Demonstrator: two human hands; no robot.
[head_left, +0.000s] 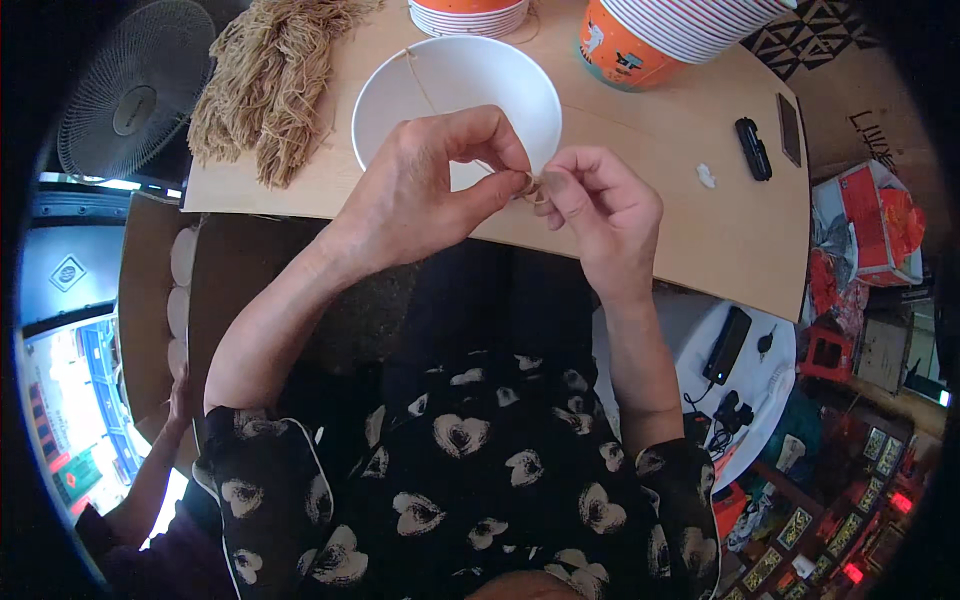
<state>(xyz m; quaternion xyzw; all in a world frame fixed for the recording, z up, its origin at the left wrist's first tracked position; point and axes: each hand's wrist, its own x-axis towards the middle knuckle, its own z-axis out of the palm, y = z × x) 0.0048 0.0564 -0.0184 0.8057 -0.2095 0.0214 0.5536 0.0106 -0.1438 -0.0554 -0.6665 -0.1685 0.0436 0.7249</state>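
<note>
Both hands meet at the near rim of a white bowl on the table. Thumb and forefinger of my left hand pinch a thin tan cord, which runs up across the bowl and over its far rim. Beside it, my right hand pinches the same cord, and a small loop or knot shows between the fingertips. The fingers partly hide how the cord is wound. To the left of the bowl lies a thick bundle of tan cords.
Stacked orange paper buckets stand at the back. A black pocketknife-like object, a dark phone-like slab and a white scrap lie at right. A fan stands far left. Another person's arm shows at lower left.
</note>
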